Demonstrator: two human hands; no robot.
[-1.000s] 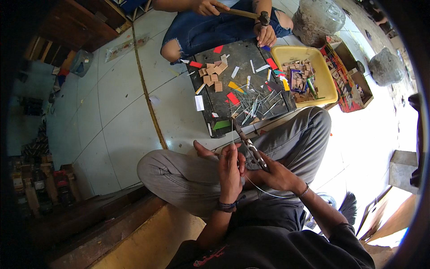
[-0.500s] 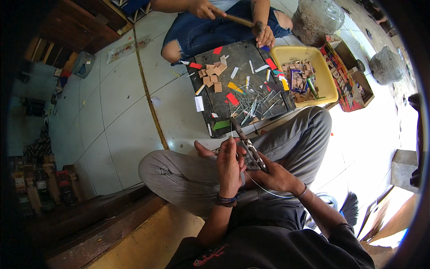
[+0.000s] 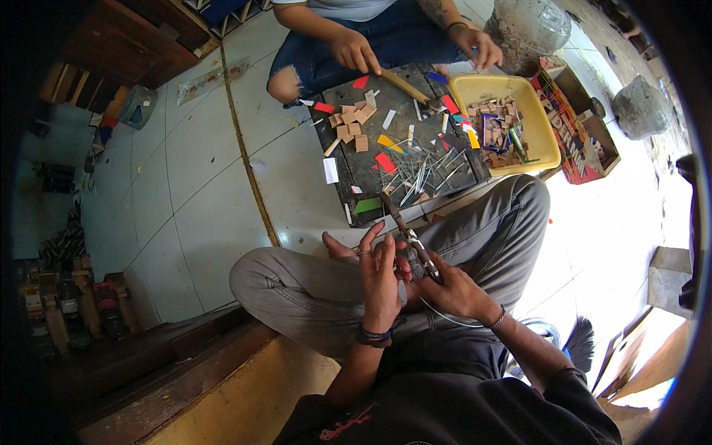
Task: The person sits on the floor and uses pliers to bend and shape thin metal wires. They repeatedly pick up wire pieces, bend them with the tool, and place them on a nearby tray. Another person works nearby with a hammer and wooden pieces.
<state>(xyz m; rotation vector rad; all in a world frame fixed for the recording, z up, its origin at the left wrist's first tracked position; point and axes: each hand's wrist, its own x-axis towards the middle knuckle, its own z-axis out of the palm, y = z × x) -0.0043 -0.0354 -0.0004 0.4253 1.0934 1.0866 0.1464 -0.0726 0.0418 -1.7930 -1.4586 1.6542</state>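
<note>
My right hand (image 3: 454, 291) is closed around the handles of a pair of worn metal pliers (image 3: 411, 239), whose jaws point away from me, beside the low dark table's near edge. My left hand (image 3: 380, 278) is raised just left of the pliers. Its thumb and forefinger are spread apart; the lower fingers are partly hidden. A thin pale wire (image 3: 450, 320) curves from beside my right forearm, under the right hand, toward the left. Its end is hidden. Many cut wire pieces (image 3: 419, 172) lie heaped on the table (image 3: 337, 167) ahead.
Across the table a person's hand (image 3: 356, 52) holds a hammer (image 3: 406, 86); their other hand (image 3: 480, 50) is raised. Small wooden squares (image 3: 357, 119) and coloured strips lie on the table. A yellow basin (image 3: 547, 144) and a cardboard box (image 3: 571, 159) stand right. Coiled wire (image 3: 545, 330) lies by my right arm.
My left fingers have spread from a pinch, and the upright wire end between them no longer shows. Across from me, the hammer has come down toward the table and the person's other hand has moved right.
</note>
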